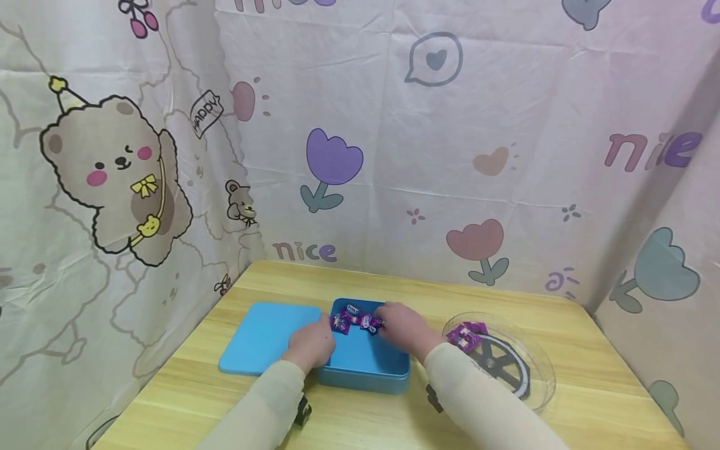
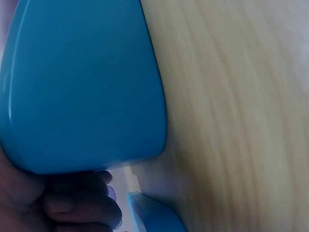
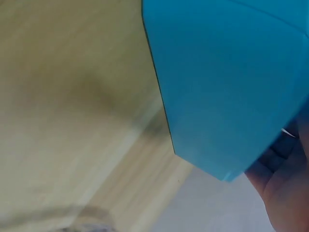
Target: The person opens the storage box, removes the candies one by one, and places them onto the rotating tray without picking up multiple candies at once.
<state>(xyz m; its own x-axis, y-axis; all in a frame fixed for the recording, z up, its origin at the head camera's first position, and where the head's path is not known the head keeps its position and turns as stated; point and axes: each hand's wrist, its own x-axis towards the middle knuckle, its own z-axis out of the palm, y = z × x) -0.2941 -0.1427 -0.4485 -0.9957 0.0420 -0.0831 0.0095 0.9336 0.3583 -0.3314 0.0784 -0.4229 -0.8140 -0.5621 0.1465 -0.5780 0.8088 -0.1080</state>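
A blue rectangular box (image 1: pixel 365 353) stands uncovered on the table, with several purple-wrapped candies (image 1: pixel 340 322) gathered at its far end. My left hand (image 1: pixel 312 344) grips the box's left side; its curled fingers (image 2: pixel 84 208) show beside the wall in the left wrist view. Over the right rim reaches my right hand (image 1: pixel 404 326), bent fingers inside the box, pinching a purple-wrapped candy (image 1: pixel 378 321) among the others. The box wall and the hand itself hide part of those fingertips. In the right wrist view the hand (image 3: pixel 285 188) is only partly visible past the blue wall.
Left of the box lies a flat blue lid (image 1: pixel 264 337). On the right, a round clear tray (image 1: pixel 545 381) holds more purple-wrapped candies (image 1: pixel 467 336) and a dark, spoked wheel-like shape (image 1: pixel 500 362). Printed curtains (image 1: pixel 388 156) hang behind the wooden table (image 1: pixel 596 369).
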